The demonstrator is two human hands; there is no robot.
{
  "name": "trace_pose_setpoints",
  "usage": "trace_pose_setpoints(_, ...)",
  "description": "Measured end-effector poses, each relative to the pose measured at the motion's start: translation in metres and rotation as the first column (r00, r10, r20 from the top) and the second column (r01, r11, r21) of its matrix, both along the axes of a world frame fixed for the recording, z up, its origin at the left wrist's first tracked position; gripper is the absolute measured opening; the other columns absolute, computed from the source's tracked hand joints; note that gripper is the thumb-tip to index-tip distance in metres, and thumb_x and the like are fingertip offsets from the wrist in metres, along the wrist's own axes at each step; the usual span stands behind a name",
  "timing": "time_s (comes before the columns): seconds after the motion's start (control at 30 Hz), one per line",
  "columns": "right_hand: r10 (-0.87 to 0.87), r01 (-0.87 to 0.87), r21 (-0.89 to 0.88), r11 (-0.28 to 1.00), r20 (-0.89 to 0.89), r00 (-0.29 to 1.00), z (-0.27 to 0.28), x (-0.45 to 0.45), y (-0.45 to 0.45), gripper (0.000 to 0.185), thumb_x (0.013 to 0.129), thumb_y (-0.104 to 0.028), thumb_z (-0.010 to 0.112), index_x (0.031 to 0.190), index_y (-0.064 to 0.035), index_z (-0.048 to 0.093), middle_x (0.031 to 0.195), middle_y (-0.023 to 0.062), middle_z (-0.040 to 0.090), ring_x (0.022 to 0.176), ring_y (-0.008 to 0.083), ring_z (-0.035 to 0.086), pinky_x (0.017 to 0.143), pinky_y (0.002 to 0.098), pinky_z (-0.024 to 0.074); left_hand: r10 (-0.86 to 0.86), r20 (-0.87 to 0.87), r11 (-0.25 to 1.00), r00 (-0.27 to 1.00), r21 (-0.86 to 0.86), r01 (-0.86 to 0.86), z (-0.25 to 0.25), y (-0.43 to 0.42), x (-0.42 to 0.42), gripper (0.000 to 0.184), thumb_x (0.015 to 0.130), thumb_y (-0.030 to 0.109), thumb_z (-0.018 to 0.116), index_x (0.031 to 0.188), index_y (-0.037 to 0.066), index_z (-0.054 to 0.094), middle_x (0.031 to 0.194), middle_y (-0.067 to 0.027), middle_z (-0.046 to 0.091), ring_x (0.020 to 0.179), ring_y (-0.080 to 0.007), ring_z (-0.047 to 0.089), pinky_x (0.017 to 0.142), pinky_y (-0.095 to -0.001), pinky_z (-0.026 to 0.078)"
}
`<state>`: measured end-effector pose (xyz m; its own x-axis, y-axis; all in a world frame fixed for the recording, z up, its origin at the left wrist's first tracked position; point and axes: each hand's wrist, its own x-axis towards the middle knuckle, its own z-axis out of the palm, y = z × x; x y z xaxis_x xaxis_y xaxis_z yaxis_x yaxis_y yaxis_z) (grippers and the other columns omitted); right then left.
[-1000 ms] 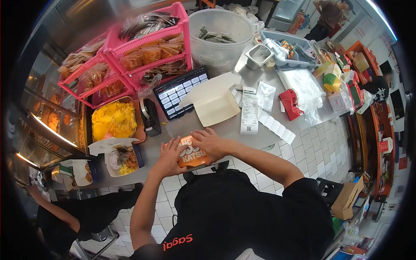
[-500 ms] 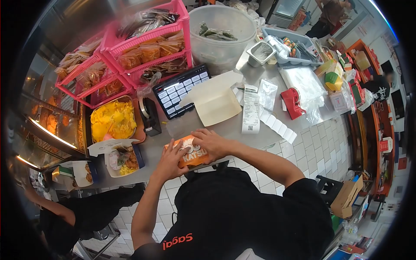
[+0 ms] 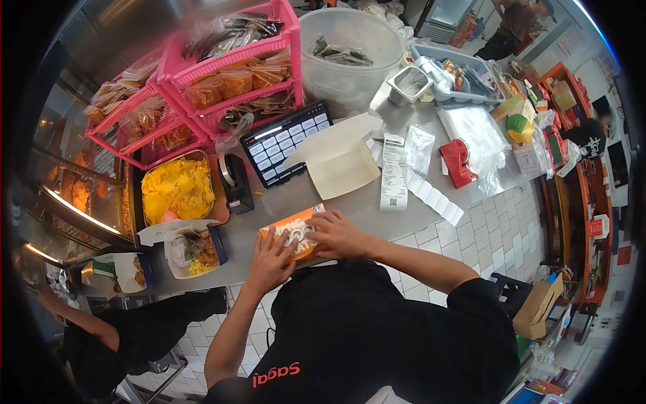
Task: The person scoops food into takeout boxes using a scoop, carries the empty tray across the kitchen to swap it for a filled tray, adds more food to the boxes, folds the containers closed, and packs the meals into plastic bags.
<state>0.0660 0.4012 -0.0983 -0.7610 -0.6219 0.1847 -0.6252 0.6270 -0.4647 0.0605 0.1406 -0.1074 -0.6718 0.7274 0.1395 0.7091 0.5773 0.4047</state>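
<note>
An orange box [image 3: 291, 222] with white lettering lies closed at the near edge of the steel counter [image 3: 252, 221]. My left hand [image 3: 272, 261] rests on its left part, fingers spread over the lid. On its right part lies my right hand [image 3: 335, 236], with the fingers apart and the fingertips on the lettering. Beyond the box stands an open, empty paper box [image 3: 342, 165], next to a tablet [image 3: 282, 143]. To the left, an open box of food [image 3: 195, 252] sits in front of a tray of yellow food [image 3: 177, 192].
Pink baskets [image 3: 232, 74] with packets stand back left, beside a large clear tub [image 3: 350, 77]. A black tape dispenser [image 3: 235, 185], a receipt [image 3: 393, 172] and a red tape dispenser [image 3: 459, 163] are on the counter. A co-worker's arm [image 3: 84, 322] is at lower left.
My right hand has shifted slightly right and down, showing more of the orange lid. My left hand has moved slightly right. The view has shifted a little.
</note>
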Motion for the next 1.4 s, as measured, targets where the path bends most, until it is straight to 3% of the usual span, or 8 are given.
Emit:
trace_pose_setpoints(0.17, 0.038, -0.040, -0.008, 0.999, -0.138, 0.990, -0.010, 0.002, -0.012, 0.039, 0.076, -0.024, 0.073, 0.110, -0.0084, 0.062, 0.116, 0.0069, 0.060, 0.113, 0.0228, 0.055, 0.097, 0.0402, 0.0419, -0.024, -0.122, 0.999, 0.992, 0.022, 0.027, -0.004, 0.006, -0.003, 0.048, 0.078, 0.019, 0.073, 0.124, 0.014, 0.061, 0.130, -0.0092, 0.057, 0.127, -0.0330, 0.049, 0.108, -0.0613, 0.028)
trace_pose_setpoints(0.5, 0.007, 0.009, 0.065, 0.998, -0.237, 0.972, -0.020, 0.013, -0.008, 0.041, 0.082, -0.019, 0.067, 0.120, -0.0058, 0.059, 0.128, 0.0097, 0.058, 0.125, 0.0251, 0.051, 0.105, 0.0423, 0.0394, -0.004, -0.215, 0.999, 0.977, 0.043, 0.013, -0.014, 0.010, 0.000, 0.039, 0.080, 0.013, 0.067, 0.119, 0.010, 0.063, 0.123, -0.0078, 0.063, 0.121, -0.0285, 0.054, 0.103, -0.0543, 0.035)
trace_pose_setpoints(0.6, 0.051, 0.002, 0.191, 0.982, -0.268, 0.962, -0.020, 0.015, -0.003, 0.041, 0.084, -0.017, 0.065, 0.122, -0.0046, 0.057, 0.131, 0.0102, 0.057, 0.129, 0.0248, 0.049, 0.107, 0.0434, 0.0376, 0.008, -0.210, 0.999, 0.978, 0.035, -0.001, -0.014, 0.007, -0.003, 0.038, 0.080, 0.013, 0.068, 0.118, 0.010, 0.064, 0.124, -0.0065, 0.062, 0.122, -0.0269, 0.054, 0.103, -0.0540, 0.036)
trace_pose_setpoints(0.7, 0.032, -0.005, 0.124, 0.992, -0.224, 0.974, -0.020, 0.014, -0.001, 0.032, 0.088, -0.013, 0.054, 0.119, -0.0037, 0.055, 0.131, 0.0116, 0.057, 0.128, 0.0263, 0.049, 0.107, 0.0427, 0.0378, 0.016, -0.204, 0.998, 0.979, 0.055, -0.004, -0.016, 0.006, -0.004, 0.037, 0.080, 0.014, 0.069, 0.117, 0.011, 0.064, 0.124, -0.0046, 0.063, 0.123, -0.0252, 0.053, 0.103, -0.0548, 0.035)
trace_pose_setpoints(0.87, -0.027, 0.020, -0.071, 0.997, -0.098, 0.995, -0.030, 0.019, 0.007, 0.029, 0.087, -0.016, 0.062, 0.114, -0.0063, 0.057, 0.131, 0.0110, 0.056, 0.131, 0.0274, 0.047, 0.112, 0.0453, 0.0329, 0.006, -0.137, 0.997, 0.991, 0.083, 0.005, -0.016, 0.002, -0.001, 0.041, 0.078, 0.017, 0.072, 0.118, 0.012, 0.064, 0.126, -0.0039, 0.062, 0.127, -0.0253, 0.051, 0.106, -0.0572, 0.031)
trace_pose_setpoints(1.03, -0.044, 0.039, -0.079, 0.996, -0.064, 0.997, -0.029, 0.023, 0.007, 0.030, 0.087, -0.017, 0.065, 0.114, -0.0062, 0.057, 0.132, 0.0110, 0.055, 0.131, 0.0279, 0.046, 0.112, 0.0461, 0.0324, 0.001, -0.049, 0.996, 0.999, 0.093, 0.004, -0.015, -0.005, 0.001, 0.050, 0.073, 0.016, 0.076, 0.121, 0.011, 0.063, 0.129, -0.0049, 0.060, 0.131, -0.0270, 0.048, 0.110, -0.0580, 0.026)
trace_pose_setpoints(1.1, -0.049, 0.044, -0.091, 0.995, -0.056, 0.997, -0.029, 0.022, 0.008, 0.030, 0.087, -0.017, 0.065, 0.115, -0.0064, 0.057, 0.133, 0.0109, 0.055, 0.131, 0.0280, 0.046, 0.112, 0.0461, 0.0327, 0.059, 0.044, 0.990, 0.997, 0.126, -0.064, -0.014, -0.006, 0.003, 0.056, 0.070, 0.012, 0.077, 0.123, 0.009, 0.061, 0.130, -0.0075, 0.059, 0.132, -0.0300, 0.046, 0.110, -0.0563, 0.028)
trace_pose_setpoints(1.4, -0.107, 0.086, -0.197, 0.977, -0.096, 0.990, -0.018, 0.009, 0.003, 0.026, 0.087, -0.017, 0.067, 0.111, -0.0087, 0.063, 0.124, 0.0068, 0.061, 0.122, 0.0243, 0.054, 0.104, 0.0429, 0.0403, 0.218, 0.032, 0.945, 0.975, 0.241, -0.219, -0.019, -0.006, 0.005, 0.058, 0.071, 0.011, 0.077, 0.125, 0.004, 0.057, 0.135, -0.0183, 0.053, 0.129, -0.0373, 0.047, 0.103, -0.0422, 0.044)
